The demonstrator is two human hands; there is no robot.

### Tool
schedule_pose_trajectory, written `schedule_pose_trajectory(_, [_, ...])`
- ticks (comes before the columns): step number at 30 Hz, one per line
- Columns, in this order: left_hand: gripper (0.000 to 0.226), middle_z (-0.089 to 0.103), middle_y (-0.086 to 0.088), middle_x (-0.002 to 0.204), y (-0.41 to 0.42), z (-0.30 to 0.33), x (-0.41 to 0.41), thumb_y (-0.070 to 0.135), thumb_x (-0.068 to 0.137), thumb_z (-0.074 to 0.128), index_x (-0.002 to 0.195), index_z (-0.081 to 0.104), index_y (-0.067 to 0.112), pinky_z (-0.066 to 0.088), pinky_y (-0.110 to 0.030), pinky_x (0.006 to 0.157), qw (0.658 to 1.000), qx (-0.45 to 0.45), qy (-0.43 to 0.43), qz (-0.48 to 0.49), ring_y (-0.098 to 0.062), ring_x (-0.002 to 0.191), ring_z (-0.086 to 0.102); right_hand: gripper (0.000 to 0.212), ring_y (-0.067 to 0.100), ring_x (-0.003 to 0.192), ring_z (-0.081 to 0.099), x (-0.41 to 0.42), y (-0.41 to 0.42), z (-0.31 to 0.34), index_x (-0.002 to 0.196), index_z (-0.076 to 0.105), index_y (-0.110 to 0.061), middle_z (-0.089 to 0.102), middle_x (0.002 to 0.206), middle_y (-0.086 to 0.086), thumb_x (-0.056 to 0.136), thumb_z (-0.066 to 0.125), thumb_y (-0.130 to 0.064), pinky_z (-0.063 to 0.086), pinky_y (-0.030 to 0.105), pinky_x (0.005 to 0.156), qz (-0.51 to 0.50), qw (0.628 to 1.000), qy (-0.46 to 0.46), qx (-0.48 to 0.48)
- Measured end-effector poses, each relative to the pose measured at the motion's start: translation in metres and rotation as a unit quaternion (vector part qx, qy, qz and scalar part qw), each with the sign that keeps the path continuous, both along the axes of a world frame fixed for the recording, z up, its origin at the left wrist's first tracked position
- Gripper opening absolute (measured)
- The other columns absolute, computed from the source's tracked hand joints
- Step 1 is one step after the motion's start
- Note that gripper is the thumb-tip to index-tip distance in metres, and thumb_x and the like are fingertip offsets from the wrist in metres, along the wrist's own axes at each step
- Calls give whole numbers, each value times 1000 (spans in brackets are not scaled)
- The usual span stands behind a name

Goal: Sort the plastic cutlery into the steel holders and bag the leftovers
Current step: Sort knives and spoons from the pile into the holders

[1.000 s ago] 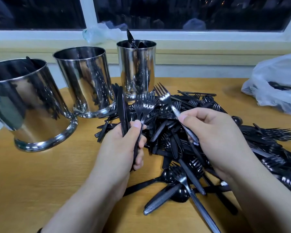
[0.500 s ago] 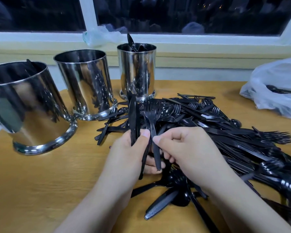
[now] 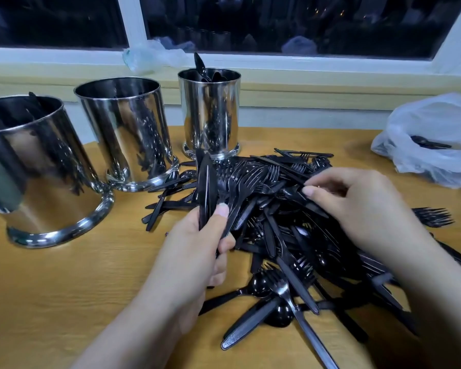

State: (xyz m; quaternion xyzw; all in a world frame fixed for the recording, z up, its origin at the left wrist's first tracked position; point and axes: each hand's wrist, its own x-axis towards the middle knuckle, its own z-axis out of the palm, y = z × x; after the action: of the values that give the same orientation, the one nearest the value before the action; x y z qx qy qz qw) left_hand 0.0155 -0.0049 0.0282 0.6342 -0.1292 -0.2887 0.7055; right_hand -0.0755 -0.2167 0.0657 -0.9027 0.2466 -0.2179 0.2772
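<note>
Left hand grips an upright bundle of black plastic knives, with at least one fork beside them; thumb pressed on the front, fingers curled round the handles. How many pieces are in the bundle cannot be counted.

Right hand is over the heap of black plastic cutlery on the wooden table, fingers curled, fingertips pinching a black piece at the heap's top. Whether that piece is a fork, knife or spoon cannot be made out; the hand covers most of it.

The heap is a dark tangle of forks, knives and spoons; single pieces deep in it are hard to separate. Its right edge runs under the right forearm and is partly hidden.

Three shiny steel cylindrical holders stand in a row behind and left of the heap. Left holder is cut by the frame edge. Middle holder has a dark, unreadable interior. Right holder has black spoon ends poking above the rim, and the heap reaches its base.

Translucent white plastic bag lies at far right, cut off by the frame, with a few black pieces dimly visible inside.

No readable writing or brand marks anywhere.
</note>
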Motion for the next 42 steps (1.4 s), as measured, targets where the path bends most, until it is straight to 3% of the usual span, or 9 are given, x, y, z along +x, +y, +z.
schedule_pose_trajectory(5, [29, 43, 1, 67, -1, 1, -2, 45, 102, 54, 93, 55, 17, 17, -27, 47, 1000, 2, -2, -16, -11, 49, 24, 26, 7, 90, 55, 3, -15, -16, 114, 72, -31, 59, 105, -16, 89, 74, -37, 38, 26, 78, 14, 991, 118, -62])
schedule_pose_trajectory(8, [29, 43, 1, 68, -1, 1, -2, 44, 102, 54, 92, 53, 17, 19, -24, 45, 1000, 2, -2, -23, -12, 50, 23, 23, -2, 79, 50, 6, -15, -22, 115, 72, -31, 58, 102, -16, 92, 71, -36, 33, 14, 66, 31, 990, 118, -70])
schedule_pose_trajectory(13, [29, 43, 1, 68, -1, 0, -2, 43, 102, 54, 93, 50, 16, 21, -23, 44, 1000, 4, -1, -25, -12, 51, 22, 13, -1, 82, 53, 6, -12, -27, 103, 78, -26, 60, 92, -16, 94, 69, -30, 36, 17, 69, 15, 996, 43, -73])
schedule_pose_trajectory(17, [30, 43, 0, 68, -1, 3, -4, 46, 101, 55, 95, 55, 17, 22, -24, 44, 1000, 3, -4, -26, -11, 50, 25, 5, -4, 82, 54, 3, -3, -14, 90, 76, -29, 62, 85, -14, 93, 71, -27, 35, 5, 68, 11, 996, -77, -49])
schedule_pose_trajectory(23, [44, 43, 1, 67, -1, 6, -5, 50, 101, 51, 110, 53, 7, 22, -26, 47, 1000, -1, -10, -24, -11, 50, 26, 20, 9, 57, 54, -3, 19, 22, 73, 73, -26, 65, 66, 3, 93, 70, -28, 46, 24, 61, 42, 948, -290, 125])
schedule_pose_trajectory(28, [35, 46, -1, 63, -1, 6, -6, 44, 105, 47, 90, 50, 12, 38, -24, 46, 999, 14, -30, -39, -15, 51, 38, 27, 16, 51, 55, 6, 49, 19, 66, 75, -18, 71, 65, 9, 92, 68, -16, 46, 27, 54, 151, 916, -177, 327])
schedule_pose_trajectory(33, [32, 45, -9, 72, -2, 7, -7, 43, 104, 51, 89, 66, 19, 56, -36, 62, 997, -25, 9, -74, -23, 59, 56, 26, 15, 57, 56, 16, 68, 5, 70, 74, -10, 75, 72, 6, 93, 68, -21, 45, 31, 59, 155, 929, -121, 315])
schedule_pose_trajectory(37, [38, 48, -3, 69, 0, 6, -7, 44, 106, 48, 102, 56, 7, 44, -30, 47, 996, -16, 12, -83, -19, 45, 45, 25, 14, 51, 46, 19, 68, 0, 75, 73, -12, 65, 59, 1, 91, 71, -31, 38, 29, 55, 105, 946, -135, 274])
schedule_pose_trajectory(42, [42, 44, 0, 60, 1, 10, -7, 51, 103, 46, 93, 46, 11, 24, -23, 41, 996, -23, 27, -86, -13, 40, 28, 22, 2, 43, 42, 21, 70, -2, 74, 74, -17, 53, 48, -6, 89, 73, -33, 35, 14, 49, 87, 951, -147, 258])
